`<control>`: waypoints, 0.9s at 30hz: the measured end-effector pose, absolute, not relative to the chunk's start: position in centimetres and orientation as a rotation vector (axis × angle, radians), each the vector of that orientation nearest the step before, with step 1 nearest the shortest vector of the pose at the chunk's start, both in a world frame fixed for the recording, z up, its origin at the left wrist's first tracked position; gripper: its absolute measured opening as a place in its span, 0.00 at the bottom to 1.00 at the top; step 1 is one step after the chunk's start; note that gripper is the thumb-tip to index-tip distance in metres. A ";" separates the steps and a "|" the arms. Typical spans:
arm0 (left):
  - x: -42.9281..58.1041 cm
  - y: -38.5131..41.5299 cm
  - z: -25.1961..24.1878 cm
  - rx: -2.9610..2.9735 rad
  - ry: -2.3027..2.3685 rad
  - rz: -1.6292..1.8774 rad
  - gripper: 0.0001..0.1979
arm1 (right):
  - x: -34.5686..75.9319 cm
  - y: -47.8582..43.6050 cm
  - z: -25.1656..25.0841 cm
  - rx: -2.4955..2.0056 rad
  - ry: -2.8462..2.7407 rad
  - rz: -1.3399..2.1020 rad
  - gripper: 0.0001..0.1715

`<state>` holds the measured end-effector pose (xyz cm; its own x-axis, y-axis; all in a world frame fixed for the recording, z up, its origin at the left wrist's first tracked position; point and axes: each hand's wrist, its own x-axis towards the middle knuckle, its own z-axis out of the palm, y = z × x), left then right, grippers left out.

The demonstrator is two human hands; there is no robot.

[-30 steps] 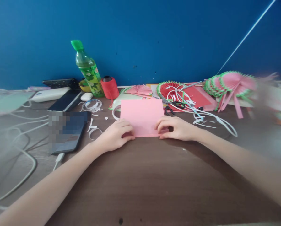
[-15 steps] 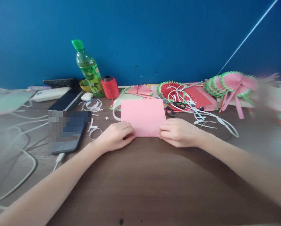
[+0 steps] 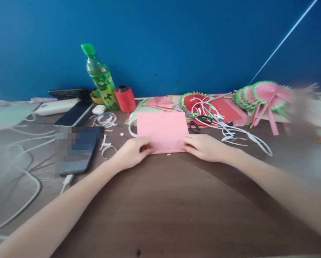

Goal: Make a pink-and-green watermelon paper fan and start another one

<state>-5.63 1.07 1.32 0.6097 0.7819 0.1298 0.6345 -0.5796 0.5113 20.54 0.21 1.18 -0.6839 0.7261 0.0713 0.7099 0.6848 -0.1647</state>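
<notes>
A pink sheet of paper [image 3: 162, 129] lies flat on the brown table [image 3: 165, 208] in front of me. My left hand [image 3: 132, 152] pinches its near left corner, fingers curled. My right hand [image 3: 204, 147] pinches the near right corner the same way. The near edge of the sheet looks slightly raised between my hands.
A phone [image 3: 76, 148] on a white cable lies to the left, with another phone [image 3: 74, 114] behind it. A green bottle [image 3: 99, 77], a red thread spool [image 3: 125, 98], black scissors [image 3: 200, 122], white paper strips [image 3: 238, 138] and folded paper fans [image 3: 265, 94] stand along the blue wall.
Both hands have shifted a little away from me along the sheet's near edge, which now sits slightly farther off. My right hand went from lying over the corner to pinching it.
</notes>
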 end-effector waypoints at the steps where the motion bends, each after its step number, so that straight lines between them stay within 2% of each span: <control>1: -5.7 1.1 1.3 2.405 1.120 0.480 0.05 | 20.5 0.3 1.1 -1.196 -2.758 0.195 0.11; 7: -5.6 1.2 1.1 2.391 1.076 0.454 0.05 | 20.4 0.3 1.2 -1.247 -2.725 0.310 0.09; 13: -5.4 1.4 1.2 2.377 1.047 0.446 0.05 | 20.3 0.4 1.6 -1.198 -2.785 0.369 0.14; 19: -5.4 1.5 1.2 2.357 1.056 0.409 0.05 | 20.1 0.4 1.8 -1.213 -2.801 0.424 0.13; 24: -5.5 1.4 1.0 2.457 1.006 0.437 0.03 | 20.3 0.1 1.8 -1.278 -2.759 0.443 0.10; 27: -5.5 1.3 0.7 2.569 0.905 0.463 0.09 | 20.4 0.1 1.8 -1.293 -2.716 0.475 0.06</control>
